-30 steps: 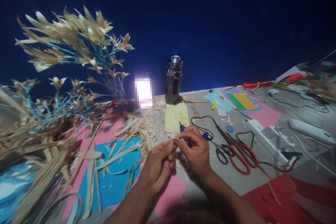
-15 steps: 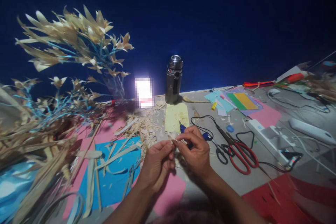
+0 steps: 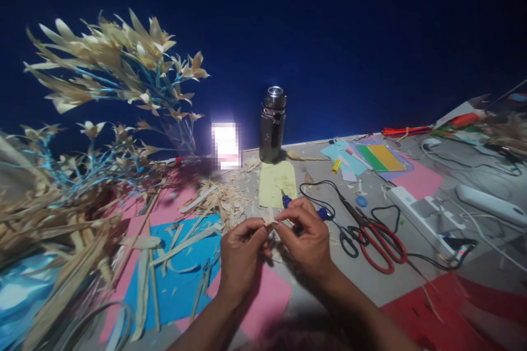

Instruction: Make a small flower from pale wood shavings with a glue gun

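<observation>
A small pale piece of dried husk (image 3: 269, 217) is pinched between the fingertips of both hands. My left hand (image 3: 242, 249) grips it from the left with thumb and forefinger. From the other side, my right hand (image 3: 307, 238) holds it the same way, so the fingertips nearly meet. Just behind the right hand lies a blue corded tool (image 3: 325, 213) that looks like a glue gun, mostly covered by the hand. Its tip rests by a yellow sheet (image 3: 276, 178). Husk scraps (image 3: 224, 200) are heaped beyond my left hand.
Red-handled scissors (image 3: 381, 249) and black-handled scissors (image 3: 349, 244) lie to the right, near a white power strip (image 3: 418, 219). A steel flask (image 3: 272, 134) stands at the back. Husk flowers (image 3: 140, 55) on blue stems rise at left, above a blue sheet (image 3: 185, 274) with husk strips.
My left hand has turned and its fingers have shifted on the husk piece, with more of the piece showing between the fingertips. The right hand has barely moved.
</observation>
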`<move>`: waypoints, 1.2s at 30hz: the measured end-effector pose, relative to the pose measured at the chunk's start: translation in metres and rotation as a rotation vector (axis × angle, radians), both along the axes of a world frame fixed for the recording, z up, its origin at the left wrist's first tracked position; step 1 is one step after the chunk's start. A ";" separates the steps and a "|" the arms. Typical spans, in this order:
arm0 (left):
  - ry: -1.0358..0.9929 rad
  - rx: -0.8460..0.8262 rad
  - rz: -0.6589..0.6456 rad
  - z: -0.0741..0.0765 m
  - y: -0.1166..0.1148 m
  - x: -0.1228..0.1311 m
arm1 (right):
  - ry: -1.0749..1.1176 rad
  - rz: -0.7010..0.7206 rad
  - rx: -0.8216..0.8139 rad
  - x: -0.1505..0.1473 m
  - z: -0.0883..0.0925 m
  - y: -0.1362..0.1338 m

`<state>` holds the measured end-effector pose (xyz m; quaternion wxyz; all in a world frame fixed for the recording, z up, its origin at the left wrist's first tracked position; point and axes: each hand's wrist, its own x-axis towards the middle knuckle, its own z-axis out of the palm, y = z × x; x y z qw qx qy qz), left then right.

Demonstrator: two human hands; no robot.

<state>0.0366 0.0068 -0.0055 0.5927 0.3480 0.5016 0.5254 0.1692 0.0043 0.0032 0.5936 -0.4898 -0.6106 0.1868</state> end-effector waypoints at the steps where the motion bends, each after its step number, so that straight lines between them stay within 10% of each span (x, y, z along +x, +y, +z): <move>1: 0.013 0.012 0.012 0.001 0.000 0.000 | 0.001 0.009 -0.005 0.001 0.001 0.000; 36: -0.038 0.112 -0.013 -0.003 0.000 -0.003 | 0.277 0.202 -0.385 0.003 0.000 -0.013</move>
